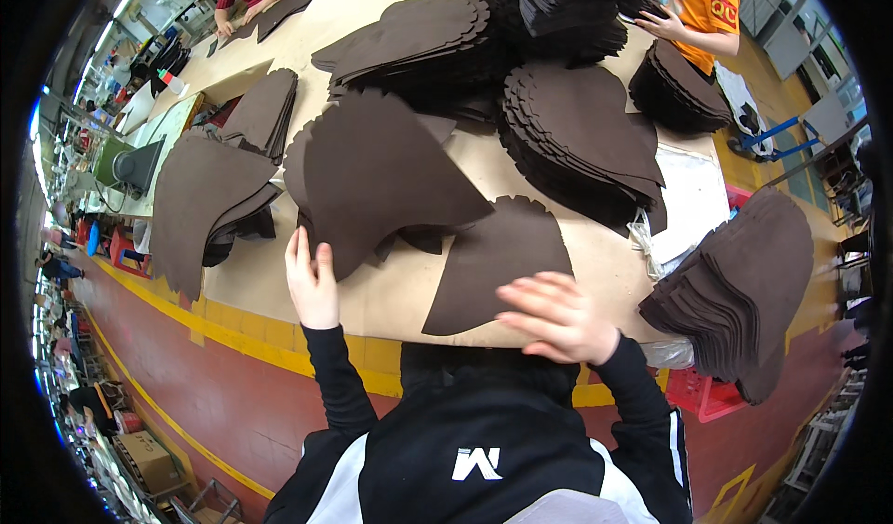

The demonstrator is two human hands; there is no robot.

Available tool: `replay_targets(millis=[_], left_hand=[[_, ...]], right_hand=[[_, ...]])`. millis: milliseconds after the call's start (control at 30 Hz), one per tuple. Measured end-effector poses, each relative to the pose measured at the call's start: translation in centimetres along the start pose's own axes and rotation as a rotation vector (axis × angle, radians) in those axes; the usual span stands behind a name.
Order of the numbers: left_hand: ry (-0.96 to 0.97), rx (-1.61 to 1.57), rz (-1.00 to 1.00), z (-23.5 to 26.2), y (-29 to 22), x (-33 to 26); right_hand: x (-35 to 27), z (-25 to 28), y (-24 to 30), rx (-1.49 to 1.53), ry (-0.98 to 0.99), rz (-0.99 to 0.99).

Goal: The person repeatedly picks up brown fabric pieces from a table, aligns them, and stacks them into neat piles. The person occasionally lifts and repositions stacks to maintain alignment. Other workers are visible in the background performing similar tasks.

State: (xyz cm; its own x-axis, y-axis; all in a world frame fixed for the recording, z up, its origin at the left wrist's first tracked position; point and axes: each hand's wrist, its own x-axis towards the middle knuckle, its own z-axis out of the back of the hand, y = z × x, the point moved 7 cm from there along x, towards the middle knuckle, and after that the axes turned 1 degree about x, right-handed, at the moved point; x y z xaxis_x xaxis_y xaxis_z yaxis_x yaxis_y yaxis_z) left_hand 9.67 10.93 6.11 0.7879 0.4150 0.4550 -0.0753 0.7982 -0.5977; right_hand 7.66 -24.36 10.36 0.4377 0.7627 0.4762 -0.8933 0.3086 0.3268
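Note:
My left hand [313, 287] is at the lower left edge of a dark brown cut sheet [381, 166] with a notched, rounded edge. Its fingers are stretched out against that edge, the thumb apart from them. The sheet lies over other brown pieces, partly hiding them. My right hand [558, 317], slightly smeared by motion, is spread over the lower right part of a single flat brown piece [498, 268] near the table's front edge. Nothing shows in its fingers.
Stacks of similar brown pieces stand on the table [251, 277]: one left [209, 189], one far middle [409, 45], one right [581, 133]. Another stack [744, 282] overhangs the right edge above a red crate [702, 396]. Two people [712, 7] work across the table.

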Motion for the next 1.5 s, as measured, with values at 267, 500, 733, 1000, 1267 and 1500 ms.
replay_targets(millis=[267,500,733,1000,1267,1500], left_hand=[[0.642,-0.104,-0.157,-9.2,-7.2,-12.2],[0.509,-0.11,-0.093,-9.3,-6.9,-12.3],[0.912,-0.243,-0.028,-12.6,-8.3,-12.5],[0.407,-0.657,-0.131,-6.2,-10.4,-8.0],[0.044,-0.307,0.178,-2.6,6.7,4.8],[0.416,0.128,0.389,-9.7,12.0,3.9]], right_hand=[[0.5,-10.1,-9.2,-0.187,0.304,-0.257],[-0.8,-6.1,-15.5,-0.164,0.037,-0.704],[-9.1,-5.0,-9.8,0.121,-0.281,-1.006],[-4.7,0.0,-7.0,0.532,-0.7,-0.835],[19.8,1.5,-7.2,0.204,-0.251,-0.205],[23.7,-15.9,-23.7,0.057,0.075,-0.427]])
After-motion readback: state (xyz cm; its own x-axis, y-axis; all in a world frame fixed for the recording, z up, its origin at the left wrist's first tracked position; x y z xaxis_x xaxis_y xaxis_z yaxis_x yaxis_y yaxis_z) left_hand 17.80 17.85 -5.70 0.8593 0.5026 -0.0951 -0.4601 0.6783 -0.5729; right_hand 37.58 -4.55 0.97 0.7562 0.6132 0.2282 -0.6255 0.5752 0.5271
